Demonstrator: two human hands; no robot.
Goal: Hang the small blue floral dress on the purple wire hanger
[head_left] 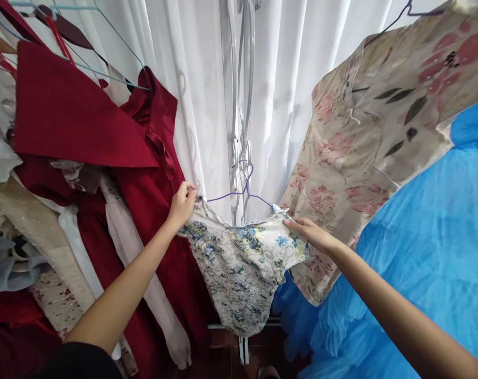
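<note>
The floral garment point(242, 284) is held between the two hands, one shoulder gripped by each. The left hand point(183, 205) is raised with its back turned up and its fingers curled, and the cloth is pinched tightly at the left shoulder; its forearm is slanted up from the lower left, with a black sleeve point(83, 363) bunched near the elbow. The right hand point(312, 233) is held flatter, its fingers stretched inward, and the other shoulder is nipped between thumb and fingers; how firmly cannot be told, as the underside of this grip is hidden. The neckline is pointed upward between the grips, and the rounded hem is hung below them, so the long axis is run nearly upright, with one short sleeve flared out beneath the right hand. A purple hanger point(247, 187) is seated inside the neckline, its hook raised above and between the grips, in front of a grey metal stand point(244, 84). The left grip is backed by a red dress point(144, 173); beyond the right grip a beige floral dress point(341, 158) is hung, with a blue tulle dress point(428, 226) farther right. Above both hands, a white curtain point(290, 79) is draped.
</note>
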